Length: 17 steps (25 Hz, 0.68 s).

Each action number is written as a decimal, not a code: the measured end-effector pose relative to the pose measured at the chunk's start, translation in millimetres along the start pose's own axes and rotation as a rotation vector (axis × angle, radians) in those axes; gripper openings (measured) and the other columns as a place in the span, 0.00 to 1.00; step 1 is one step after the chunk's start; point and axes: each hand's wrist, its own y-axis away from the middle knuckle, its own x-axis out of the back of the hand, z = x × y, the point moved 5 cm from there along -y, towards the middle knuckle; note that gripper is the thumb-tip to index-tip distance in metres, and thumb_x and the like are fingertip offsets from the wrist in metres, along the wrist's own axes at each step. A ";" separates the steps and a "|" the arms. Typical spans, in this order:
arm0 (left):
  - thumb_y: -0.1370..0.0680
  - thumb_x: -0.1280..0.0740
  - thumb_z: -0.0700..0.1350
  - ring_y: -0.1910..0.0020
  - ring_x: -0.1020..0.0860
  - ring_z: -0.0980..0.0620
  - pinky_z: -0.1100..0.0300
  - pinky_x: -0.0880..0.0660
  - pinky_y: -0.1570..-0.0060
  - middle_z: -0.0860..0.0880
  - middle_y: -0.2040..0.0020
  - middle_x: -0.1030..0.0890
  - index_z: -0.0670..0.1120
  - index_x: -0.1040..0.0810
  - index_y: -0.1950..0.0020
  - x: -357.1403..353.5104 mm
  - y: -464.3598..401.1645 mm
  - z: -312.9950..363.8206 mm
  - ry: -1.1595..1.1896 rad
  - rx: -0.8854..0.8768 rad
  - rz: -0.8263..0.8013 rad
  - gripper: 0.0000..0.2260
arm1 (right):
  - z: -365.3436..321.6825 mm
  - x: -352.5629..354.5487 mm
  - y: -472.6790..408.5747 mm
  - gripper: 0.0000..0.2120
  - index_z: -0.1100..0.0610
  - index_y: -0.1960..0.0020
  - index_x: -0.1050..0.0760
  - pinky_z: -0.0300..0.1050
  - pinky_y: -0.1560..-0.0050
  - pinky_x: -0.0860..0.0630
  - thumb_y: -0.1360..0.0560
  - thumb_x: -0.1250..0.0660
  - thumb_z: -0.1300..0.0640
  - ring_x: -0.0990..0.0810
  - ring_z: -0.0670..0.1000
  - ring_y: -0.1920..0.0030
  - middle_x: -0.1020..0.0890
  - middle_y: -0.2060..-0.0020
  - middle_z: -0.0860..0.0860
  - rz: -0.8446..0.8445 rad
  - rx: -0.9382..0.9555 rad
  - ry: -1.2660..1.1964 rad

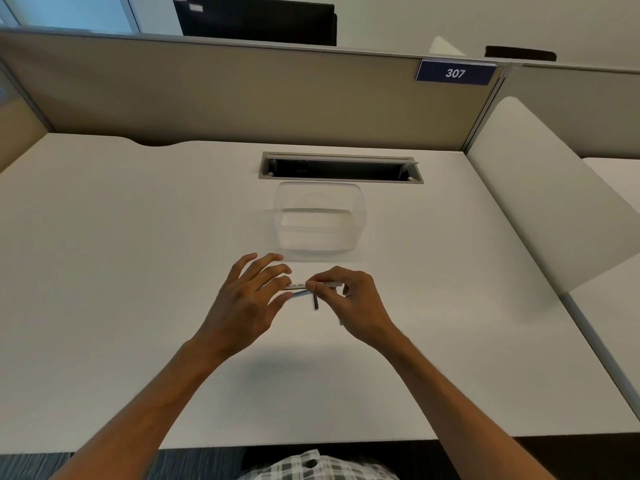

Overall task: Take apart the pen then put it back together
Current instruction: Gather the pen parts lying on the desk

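Head view: right hand (349, 299) pinches the slim white printed pen barrel (300, 285) just before the clear plastic container (320, 216); left hand (249, 299), fingers spread, touches its other end.

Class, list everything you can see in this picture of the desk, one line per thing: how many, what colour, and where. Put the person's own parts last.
Pen barrel: one, white with small print, held between both hands above the desk.
Small dark pen part: one, dark, hanging just below the right hand's fingertips.
Plastic tub: one, clear, on the desk behind the hands.
Cable slot: one, grey frame with dark opening, at the back of the desk.
Desk: one, white.
Partition: one, beige, behind the desk.
Number sign: one, blue, reading 307, on the partition's top right.
Left hand: one, fingers spread, fingertips touching the barrel.
Right hand: one, pinching the barrel.
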 end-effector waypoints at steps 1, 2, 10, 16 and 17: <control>0.21 0.40 0.50 0.35 0.27 0.46 0.48 0.36 0.32 0.45 0.42 0.19 0.43 0.20 0.46 -0.6 1.2 -0.2 0.015 0.007 -0.006 0.14 | 0.3 -3.6 -1.1 0.08 0.55 0.52 0.15 0.29 0.63 0.31 0.24 0.30 0.51 0.22 0.40 0.61 0.15 0.60 0.46 -0.014 -0.001 0.000; 0.21 0.40 0.50 0.35 0.27 0.46 0.49 0.36 0.33 0.45 0.41 0.20 0.43 0.19 0.47 -1.1 2.1 -1.0 0.026 0.013 -0.008 0.14 | 0.7 -7.6 -1.7 0.09 0.55 0.52 0.15 0.29 0.63 0.31 0.24 0.30 0.51 0.22 0.40 0.61 0.16 0.61 0.45 -0.034 -0.001 0.008; 0.20 0.40 0.48 0.32 0.31 0.44 0.46 0.36 0.34 0.45 0.38 0.22 0.44 0.21 0.51 3.7 9.6 -27.1 -0.010 0.092 -0.022 0.11 | 45.1 -17.5 -28.0 0.16 0.53 0.46 0.19 0.37 0.53 0.28 0.21 0.42 0.46 0.20 0.42 0.52 0.17 0.49 0.45 0.076 -0.191 -0.185; 0.20 0.42 0.50 0.30 0.32 0.44 0.44 0.38 0.32 0.44 0.36 0.24 0.45 0.20 0.50 -3.7 16.9 -41.6 -0.044 0.134 -0.074 0.14 | 80.4 -54.7 -43.0 0.12 0.51 0.42 0.21 0.46 0.41 0.33 0.26 0.30 0.52 0.25 0.51 0.37 0.26 0.34 0.48 -0.110 0.109 0.651; 0.20 0.42 0.50 0.30 0.33 0.43 0.43 0.39 0.32 0.44 0.35 0.24 0.45 0.20 0.50 -4.6 17.1 -42.3 -0.052 0.135 -0.080 0.14 | 84.2 -59.2 -45.6 0.13 0.51 0.42 0.21 0.47 0.38 0.34 0.26 0.30 0.53 0.27 0.52 0.35 0.27 0.32 0.49 -0.133 0.124 0.694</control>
